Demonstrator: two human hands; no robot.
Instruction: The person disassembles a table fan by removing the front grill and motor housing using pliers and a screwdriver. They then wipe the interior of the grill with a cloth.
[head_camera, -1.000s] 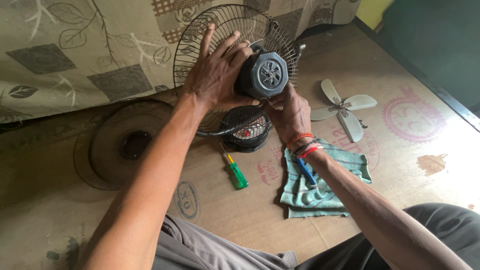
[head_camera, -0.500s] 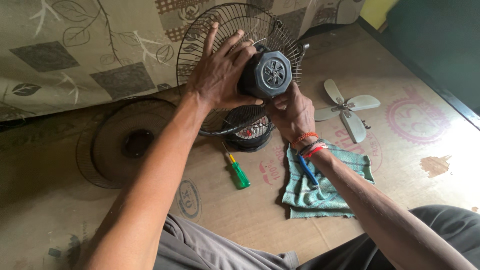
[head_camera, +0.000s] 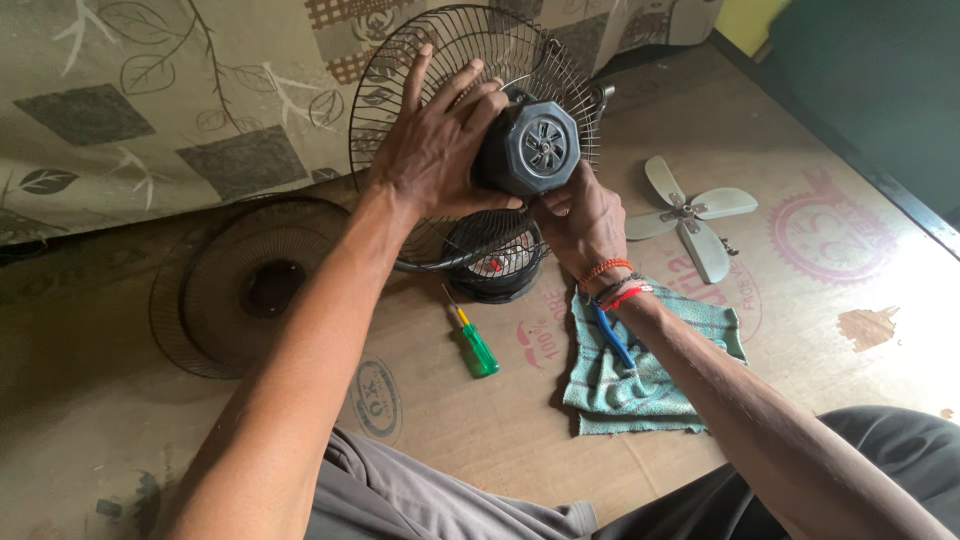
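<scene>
A small table fan stands upright on the wooden board, its dark motor housing (head_camera: 530, 148) facing me and its rear wire guard (head_camera: 400, 60) behind it. My left hand (head_camera: 435, 150) wraps the left side of the housing, fingers spread over the guard. My right hand (head_camera: 585, 215) grips the housing from below and to the right. The fan's round base (head_camera: 495, 265) sits under both hands.
The detached front guard (head_camera: 235, 290) lies flat at left. A pale fan blade (head_camera: 690, 215) lies at right. A green-handled screwdriver (head_camera: 472, 340) and a blue-handled tool (head_camera: 610, 335) on a teal cloth (head_camera: 640, 380) lie near me. Patterned fabric (head_camera: 150, 110) hangs behind.
The view has shifted slightly, so the fan sits a little further right in the frame. Both hands keep their hold on the motor housing.
</scene>
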